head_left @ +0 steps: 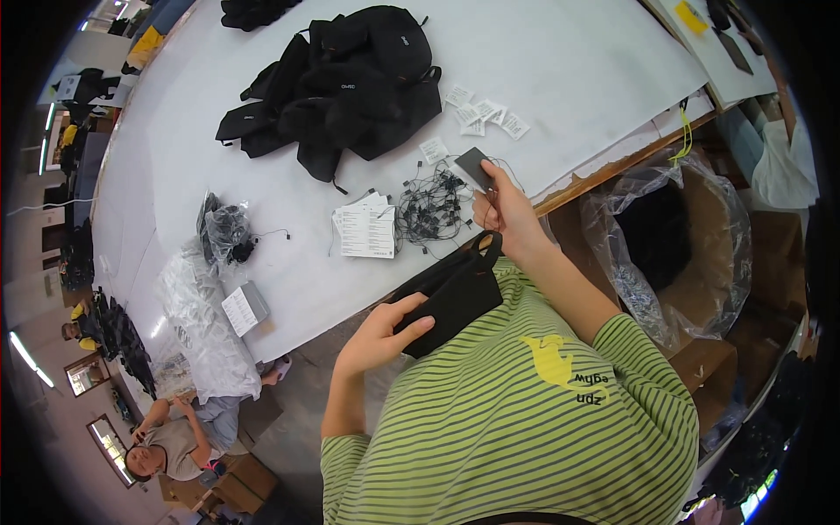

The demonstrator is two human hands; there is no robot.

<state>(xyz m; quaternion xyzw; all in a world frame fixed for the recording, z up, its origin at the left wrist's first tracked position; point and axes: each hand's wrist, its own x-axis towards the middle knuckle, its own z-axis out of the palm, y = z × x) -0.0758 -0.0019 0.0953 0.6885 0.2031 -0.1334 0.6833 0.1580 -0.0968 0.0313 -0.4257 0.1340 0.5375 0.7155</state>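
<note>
My left hand (385,334) is closed on a black fabric pouch (462,304), its thumb lying across the near side. The pouch is held against my body at the table edge, with a loop at its upper right end. My right hand (509,210) pinches a dark grey hang tag (473,166) just above the table; a thin black string trails beside it. Left of that hand lies a tangle of black tag strings (430,208). A stack of white printed cards (366,232) sits next to the tangle. Small white labels (484,112) lie scattered beyond it.
A heap of black pouches (350,92) covers the far middle of the white table (560,52). Plastic bags (206,324) and a small card stack (245,308) are at the left. A plastic-lined box (700,254) stands right. Another person (179,446) sits at the lower left.
</note>
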